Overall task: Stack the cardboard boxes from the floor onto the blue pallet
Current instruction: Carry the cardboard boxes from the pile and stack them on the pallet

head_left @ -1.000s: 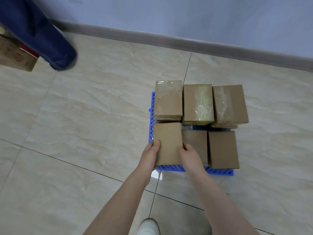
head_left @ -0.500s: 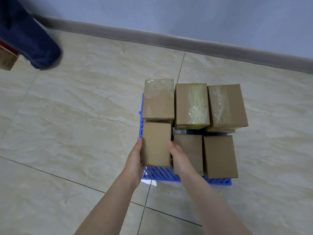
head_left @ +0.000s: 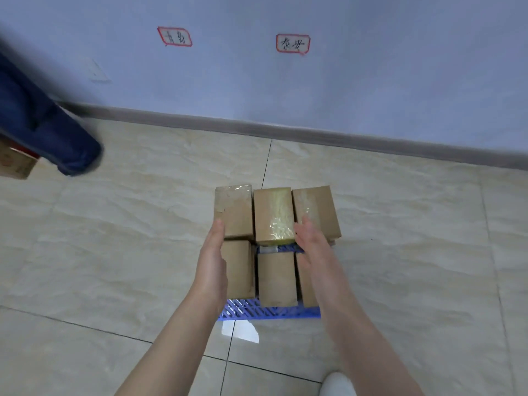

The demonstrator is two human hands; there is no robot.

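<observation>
Head view: left hand [head_left: 213, 261] and right hand [head_left: 311, 247] have released the front-left box [head_left: 240, 271], fingers now straight.

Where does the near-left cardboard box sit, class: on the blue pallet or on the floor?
On the blue pallet: the near-left box stands on its grid, whose front edge shows just below it.

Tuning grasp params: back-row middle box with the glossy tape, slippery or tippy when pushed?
Middle box probably stiff: its edges look square. The glossy tape on top may be slick; bare cardboard sides likely suit a grip better. Its left neighbour and right neighbour should stop sideways tipping.
</observation>
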